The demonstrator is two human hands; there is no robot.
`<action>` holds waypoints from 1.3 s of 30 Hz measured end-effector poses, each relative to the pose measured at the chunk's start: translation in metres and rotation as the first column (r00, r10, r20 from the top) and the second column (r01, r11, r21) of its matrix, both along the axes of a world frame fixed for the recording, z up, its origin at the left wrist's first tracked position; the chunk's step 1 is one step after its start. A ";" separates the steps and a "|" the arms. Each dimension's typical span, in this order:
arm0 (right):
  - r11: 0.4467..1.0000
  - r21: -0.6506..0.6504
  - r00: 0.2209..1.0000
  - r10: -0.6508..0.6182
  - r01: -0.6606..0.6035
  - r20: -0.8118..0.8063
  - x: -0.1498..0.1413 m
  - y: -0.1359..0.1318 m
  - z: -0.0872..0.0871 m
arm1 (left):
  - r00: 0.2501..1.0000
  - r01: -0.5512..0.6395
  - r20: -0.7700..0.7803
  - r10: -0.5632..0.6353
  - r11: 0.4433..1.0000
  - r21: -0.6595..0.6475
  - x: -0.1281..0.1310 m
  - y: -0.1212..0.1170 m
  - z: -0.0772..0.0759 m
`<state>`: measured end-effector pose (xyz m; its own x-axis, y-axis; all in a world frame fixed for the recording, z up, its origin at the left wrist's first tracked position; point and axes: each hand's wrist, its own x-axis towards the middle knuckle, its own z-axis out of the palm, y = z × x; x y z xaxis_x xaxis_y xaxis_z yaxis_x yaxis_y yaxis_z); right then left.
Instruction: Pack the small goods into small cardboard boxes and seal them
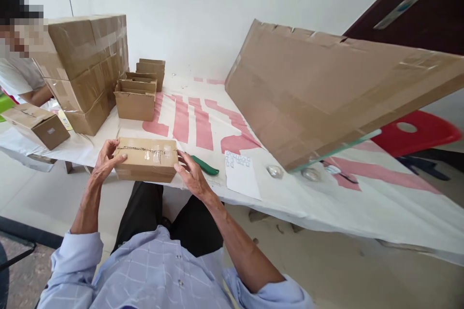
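Note:
A small closed cardboard box [147,159] sits at the table's near edge, with a torn seam and shiny clear tape along its top. My left hand [108,160] grips its left end, thumb on the top face. Around the right end curl the fingers of my right hand [191,174], so the box is held from both sides. Just beyond the right hand lies a green-handled tool [206,165], partly hidden by that hand; its kind does not show. A white paper sheet [241,174] with small drawn squares is further right.
Taped cartons [83,72] are stacked at the left, with several open small boxes [136,106] beside them. Another closed box [38,125] sits near a person [21,75]. A large cardboard panel [326,91] leans at right, near a red stool [416,135] and a clear round object [274,171].

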<state>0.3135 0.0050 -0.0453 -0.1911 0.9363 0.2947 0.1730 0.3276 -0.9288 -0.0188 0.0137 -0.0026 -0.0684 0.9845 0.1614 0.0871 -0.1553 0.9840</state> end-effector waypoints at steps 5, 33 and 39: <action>0.999 -0.009 0.999 -0.040 0.040 -0.001 0.004 -0.002 -0.002 | 0.999 -0.017 0.028 0.017 1.000 0.002 0.003 -0.010 -0.010; 0.975 0.102 0.966 -0.210 0.196 0.148 0.024 0.008 -0.012 | 0.999 0.016 0.050 -0.020 0.998 0.067 0.002 -0.021 -0.025; 0.906 0.133 0.544 -0.353 0.401 0.761 0.067 0.029 -0.032 | 0.999 0.044 0.026 -0.046 0.996 0.076 0.001 -0.023 -0.029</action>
